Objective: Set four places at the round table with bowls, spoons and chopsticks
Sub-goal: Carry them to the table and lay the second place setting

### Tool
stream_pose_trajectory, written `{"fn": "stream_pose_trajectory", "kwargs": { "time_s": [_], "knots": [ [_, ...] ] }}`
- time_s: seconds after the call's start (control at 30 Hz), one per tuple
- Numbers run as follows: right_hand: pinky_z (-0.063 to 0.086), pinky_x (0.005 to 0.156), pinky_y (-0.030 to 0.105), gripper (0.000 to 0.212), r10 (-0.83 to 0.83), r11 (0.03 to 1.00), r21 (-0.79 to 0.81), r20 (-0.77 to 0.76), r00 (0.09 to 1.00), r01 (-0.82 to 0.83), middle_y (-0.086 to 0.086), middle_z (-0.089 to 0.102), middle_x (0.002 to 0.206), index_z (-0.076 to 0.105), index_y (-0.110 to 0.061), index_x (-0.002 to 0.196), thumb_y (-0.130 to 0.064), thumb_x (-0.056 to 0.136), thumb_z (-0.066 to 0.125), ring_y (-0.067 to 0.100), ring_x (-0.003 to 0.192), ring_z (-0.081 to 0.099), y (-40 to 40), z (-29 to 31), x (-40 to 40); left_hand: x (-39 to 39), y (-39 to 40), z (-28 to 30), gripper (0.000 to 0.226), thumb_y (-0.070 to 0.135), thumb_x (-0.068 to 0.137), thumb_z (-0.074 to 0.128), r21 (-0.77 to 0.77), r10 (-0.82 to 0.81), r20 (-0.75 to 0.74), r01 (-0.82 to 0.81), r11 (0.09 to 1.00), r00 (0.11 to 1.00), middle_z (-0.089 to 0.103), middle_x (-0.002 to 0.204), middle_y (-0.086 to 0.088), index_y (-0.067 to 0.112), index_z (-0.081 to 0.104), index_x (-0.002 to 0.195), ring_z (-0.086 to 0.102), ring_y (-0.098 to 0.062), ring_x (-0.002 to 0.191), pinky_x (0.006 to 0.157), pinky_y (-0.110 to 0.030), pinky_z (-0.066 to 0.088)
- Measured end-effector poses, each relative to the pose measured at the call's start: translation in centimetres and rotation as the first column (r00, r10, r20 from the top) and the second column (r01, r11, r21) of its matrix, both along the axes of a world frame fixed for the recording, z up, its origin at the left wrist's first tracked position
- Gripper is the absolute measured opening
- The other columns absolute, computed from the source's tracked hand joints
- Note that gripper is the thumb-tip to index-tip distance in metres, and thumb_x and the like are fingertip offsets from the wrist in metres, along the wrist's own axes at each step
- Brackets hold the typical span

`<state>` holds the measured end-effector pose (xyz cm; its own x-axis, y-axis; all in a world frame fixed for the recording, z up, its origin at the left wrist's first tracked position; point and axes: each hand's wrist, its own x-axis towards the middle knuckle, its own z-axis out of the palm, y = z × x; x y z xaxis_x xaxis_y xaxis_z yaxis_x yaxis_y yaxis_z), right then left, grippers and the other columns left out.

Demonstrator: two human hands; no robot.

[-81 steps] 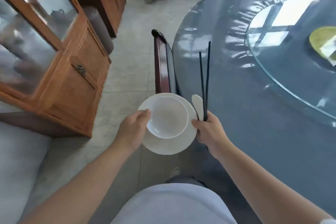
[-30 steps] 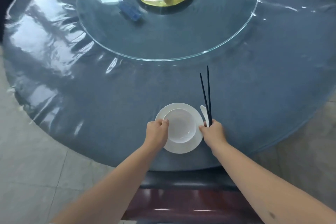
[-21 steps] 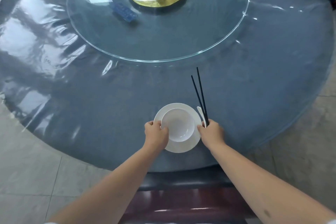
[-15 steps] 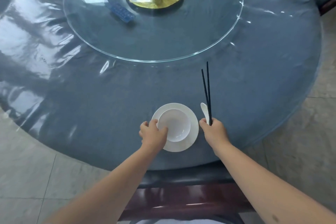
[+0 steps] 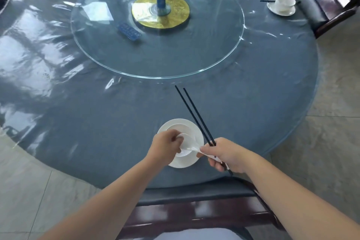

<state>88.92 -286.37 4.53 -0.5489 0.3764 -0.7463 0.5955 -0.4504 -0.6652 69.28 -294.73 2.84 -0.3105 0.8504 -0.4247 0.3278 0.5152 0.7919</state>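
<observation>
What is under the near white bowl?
A white round plate lies under the white bowl, on the blue-grey table. The left hand hides part of both.

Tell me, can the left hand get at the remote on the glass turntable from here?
Probably not yet. The left hand is busy holding the spoon at the bowl near the table's close edge. The remote lies far across on the turntable; nothing blocks the way, but it looks a long stretch.

spoon [image 5: 191, 149]: blurred, bowl end behind left hand [image 5: 167, 145] | chopsticks [image 5: 194, 115]: near ends inside right hand [image 5: 226, 155] | desk [image 5: 78, 113]: left edge cropped
</observation>
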Motion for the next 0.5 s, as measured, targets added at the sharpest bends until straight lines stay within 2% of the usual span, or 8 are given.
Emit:
{"fn": "stream_pose_trajectory", "kwargs": {
  "time_s": [0.1,0.17,0.23,0.33,0.43,0.5],
  "knots": [
    [0.026,0.037,0.019,0.017,-0.234,0.967,0.097,-0.041,0.971,0.237,0.007,0.056,0.054,0.064,-0.005,0.081,-0.019,0.091,0.066,0.012,0.034,0.036,0.2,-0.8,0.8,-0.9,0.0,-0.8,0.019,0.020,0.093,0.054,-0.054,0.109,0.050,-0.107,0.993,0.993,0.069,0.057,0.007,0.025,0.065,0.078,0.062,-0.007,0.058,0.059,-0.026,0.043],
    [0.021,0.039,0.019,0.018,-0.415,0.903,0.070,-0.113,0.903,0.424,0.007,0.055,0.054,0.058,-0.007,0.076,-0.013,0.092,0.065,0.011,0.033,0.031,0.3,-1.5,0.9,-0.9,0.1,-1.4,0.018,0.019,0.092,0.054,-0.080,0.139,0.103,-0.132,0.988,0.985,0.070,0.058,0.005,0.022,0.067,0.080,0.064,-0.007,0.055,0.062,-0.032,0.049],
    [0.021,0.040,0.019,0.024,-0.515,0.852,0.017,-0.154,0.843,0.524,0.005,0.050,0.053,0.053,-0.009,0.071,-0.012,0.093,0.063,0.011,0.034,0.027,0.4,-2.2,0.4,-0.5,0.3,-1.9,0.018,0.019,0.092,0.054,-0.108,0.165,0.130,-0.151,0.983,0.978,0.071,0.063,0.004,0.020,0.068,0.081,0.069,-0.008,0.059,0.065,-0.033,0.053],
    [0.021,0.040,0.021,0.032,-0.558,0.822,0.067,-0.109,0.823,0.566,0.001,0.041,0.053,0.052,-0.012,0.065,-0.016,0.095,0.062,0.011,0.038,0.025,0.6,-3.2,-0.8,-0.7,0.3,-2.8,0.012,0.031,0.093,0.057,-0.069,0.239,0.003,-0.238,0.969,0.971,0.070,0.087,0.007,0.023,0.064,0.097,0.068,-0.008,0.074,0.058,-0.023,0.046],
    [0.023,0.040,0.021,0.033,-0.519,0.834,0.217,-0.007,0.855,0.508,0.000,0.037,0.052,0.047,-0.013,0.066,-0.020,0.094,0.062,0.010,0.038,0.027,0.9,-4.4,-1.9,-2.0,-0.2,-3.7,0.032,0.034,0.093,0.057,-0.002,0.295,-0.121,-0.297,0.955,0.948,0.057,0.109,0.004,0.019,0.056,0.122,0.056,-0.012,0.094,0.070,-0.023,0.039],
    [0.026,0.039,0.022,0.031,-0.481,0.846,0.280,0.039,0.876,0.453,-0.001,0.039,0.050,0.046,-0.014,0.068,-0.022,0.093,0.062,0.011,0.038,0.030,1.0,-5.1,-2.5,-2.6,-0.4,-4.3,0.041,0.033,0.094,0.057,-0.084,0.238,-0.140,-0.251,0.964,0.961,0.054,0.120,-0.003,0.015,0.052,0.130,0.054,-0.018,0.104,0.079,-0.029,0.043]
  ]
}}
